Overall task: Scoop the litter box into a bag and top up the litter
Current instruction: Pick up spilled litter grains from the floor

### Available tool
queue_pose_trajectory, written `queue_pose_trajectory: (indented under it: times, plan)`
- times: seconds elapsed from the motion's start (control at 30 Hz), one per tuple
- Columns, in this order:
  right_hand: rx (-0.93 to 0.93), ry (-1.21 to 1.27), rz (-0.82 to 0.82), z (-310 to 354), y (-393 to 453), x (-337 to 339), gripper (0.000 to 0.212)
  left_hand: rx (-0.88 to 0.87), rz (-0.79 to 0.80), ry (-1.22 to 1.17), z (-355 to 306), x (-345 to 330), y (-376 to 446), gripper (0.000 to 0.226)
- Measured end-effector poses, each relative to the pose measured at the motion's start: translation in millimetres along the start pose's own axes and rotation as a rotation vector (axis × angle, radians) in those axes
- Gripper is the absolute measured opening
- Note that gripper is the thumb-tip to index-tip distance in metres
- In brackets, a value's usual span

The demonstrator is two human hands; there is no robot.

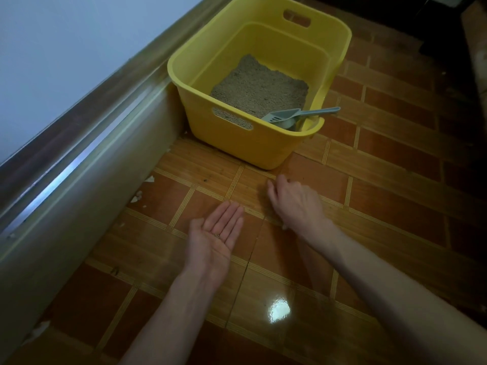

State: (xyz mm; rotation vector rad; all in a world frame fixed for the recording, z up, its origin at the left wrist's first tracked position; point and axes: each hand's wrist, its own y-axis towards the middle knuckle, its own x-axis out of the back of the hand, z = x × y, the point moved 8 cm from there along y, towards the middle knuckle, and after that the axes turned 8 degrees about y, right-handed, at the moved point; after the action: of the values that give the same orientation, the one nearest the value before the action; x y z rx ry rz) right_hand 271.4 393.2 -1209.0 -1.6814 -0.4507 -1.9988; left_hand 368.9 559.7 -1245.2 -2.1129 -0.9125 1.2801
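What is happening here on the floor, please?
A person is crouched over the tiled floor in front of a yellow plastic litter box. The left hand lies palm up and open, with a few small grains on it. The right hand is palm down on the tiles with its fingers bent, apparently gathering spilled bits. A grey plastic scoop rests untouched on the box's near corner, above the sandy litter.

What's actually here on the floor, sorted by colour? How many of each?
Yellow: 1, the litter box
Grey: 1, the litter scoop resting in the box, handle over the rim
Sandy tan: 1, the bed of litter inside the box
Bare hands: 2, the left hand palm up with a few specks in it, the right hand palm down on the floor
Total: 5
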Motion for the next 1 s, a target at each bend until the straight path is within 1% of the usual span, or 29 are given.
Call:
queue_pose_trajectory:
  times: [0.1, 0.17, 0.27, 0.37, 0.43, 0.47, 0.53, 0.57, 0.73, 0.9, 1.0]
  plan:
    - [0.127, -0.114, 0.030, 14, 6, -8, 0.058, -0.004, -0.005, 0.004, -2, 4, 0, 0.052]
    - [0.203, -0.168, 0.044, 21, 7, -12, 0.061, -0.005, -0.010, 0.004, -4, 6, 0, 0.052]
    - [0.294, -0.194, 0.053, 26, 6, -16, 0.053, -0.010, -0.019, -0.003, -6, 10, 0, 0.052]
    - [0.345, -0.199, 0.061, 27, 3, -21, 0.032, -0.014, -0.024, -0.017, -7, 12, 1, 0.051]
    - [0.346, -0.220, 0.101, 27, 0, -23, 0.014, -0.015, -0.025, -0.022, -7, 13, 2, 0.051]
    - [0.337, -0.225, 0.119, 27, -2, -23, 0.014, -0.014, -0.027, -0.022, -7, 12, 2, 0.051]
    - [0.315, -0.243, 0.136, 29, -6, -22, 0.024, -0.013, -0.027, -0.018, -7, 12, 1, 0.050]
    - [0.307, -0.263, 0.128, 30, -7, -21, 0.026, -0.015, -0.027, -0.015, -7, 12, 1, 0.050]
    - [0.250, -0.332, 0.151, 35, -5, -25, 0.023, -0.023, -0.035, -0.016, -10, 13, -1, 0.052]
    - [0.224, -0.195, 0.213, 33, 0, -22, 0.012, -0.025, -0.031, -0.007, -9, 14, -3, 0.053]
    - [0.117, 0.034, 0.216, 29, -1, -16, 0.014, -0.024, -0.036, 0.003, -8, 15, -3, 0.053]
